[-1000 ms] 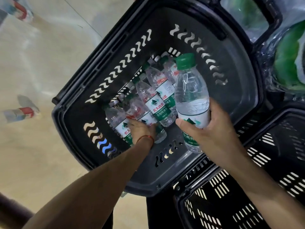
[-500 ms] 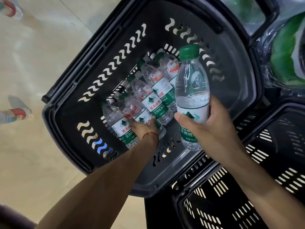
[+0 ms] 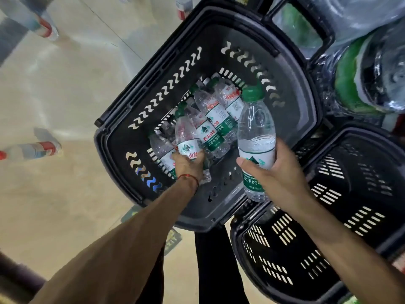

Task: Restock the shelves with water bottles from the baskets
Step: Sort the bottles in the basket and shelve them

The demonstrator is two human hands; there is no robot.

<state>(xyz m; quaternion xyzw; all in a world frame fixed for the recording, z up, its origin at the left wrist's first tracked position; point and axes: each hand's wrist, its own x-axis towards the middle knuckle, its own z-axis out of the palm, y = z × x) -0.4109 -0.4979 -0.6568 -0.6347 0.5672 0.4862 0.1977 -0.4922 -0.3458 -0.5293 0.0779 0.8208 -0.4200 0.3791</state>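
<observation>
A black plastic basket (image 3: 122, 154) sits on the floor with several green-capped water bottles (image 3: 215, 119) lying at its bottom. My left hand (image 3: 188, 166), a red string at the wrist, reaches into the basket and grips one bottle (image 3: 185, 137) by its lower part, its neck tilted up off the pile. My right hand (image 3: 274, 172) holds a second water bottle (image 3: 256, 137) upright above the basket's right side, fingers wrapped around its white and green label.
A second black basket (image 3: 350, 216), with nothing visible in it, stands at the right. Plastic-wrapped packs with green labels (image 3: 359, 75) lie at the top right. Pale floor tiles (image 3: 54, 194) spread to the left, with bottles (image 3: 32, 150) near the left edge.
My left hand has closed around a bottle in the basket and tipped its neck upward out of the pile. My right hand keeps its bottle in about the same place.
</observation>
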